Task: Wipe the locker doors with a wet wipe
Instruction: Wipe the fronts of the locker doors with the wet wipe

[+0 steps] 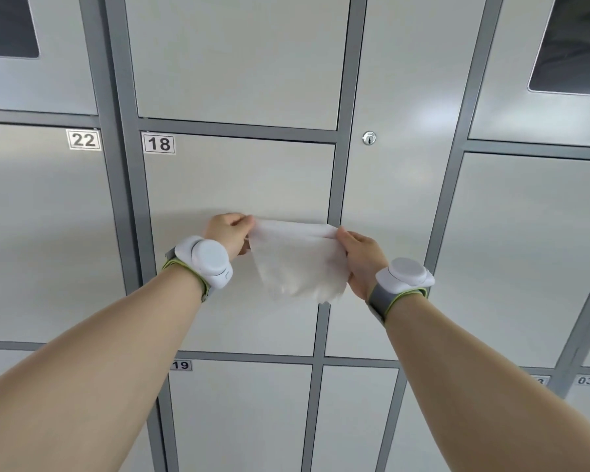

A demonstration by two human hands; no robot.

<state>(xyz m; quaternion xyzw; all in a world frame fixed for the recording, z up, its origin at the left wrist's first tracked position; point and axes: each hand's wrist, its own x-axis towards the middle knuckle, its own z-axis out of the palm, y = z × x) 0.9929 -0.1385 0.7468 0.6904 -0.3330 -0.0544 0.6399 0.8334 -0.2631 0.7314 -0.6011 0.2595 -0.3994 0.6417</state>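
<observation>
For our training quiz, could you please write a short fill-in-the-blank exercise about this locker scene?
1. The left hand and right hand pinch a white ____ between them.
2. The wipe hangs before the middle door, numbered ____.
3. The left door, beside it, is numbered ____.
4. The lower door, under the middle one, is numbered ____.
Missing words: wipe; 18; 22; 19.

Locker room: numbered grey locker doors [239,240], key lock [369,137].
</observation>
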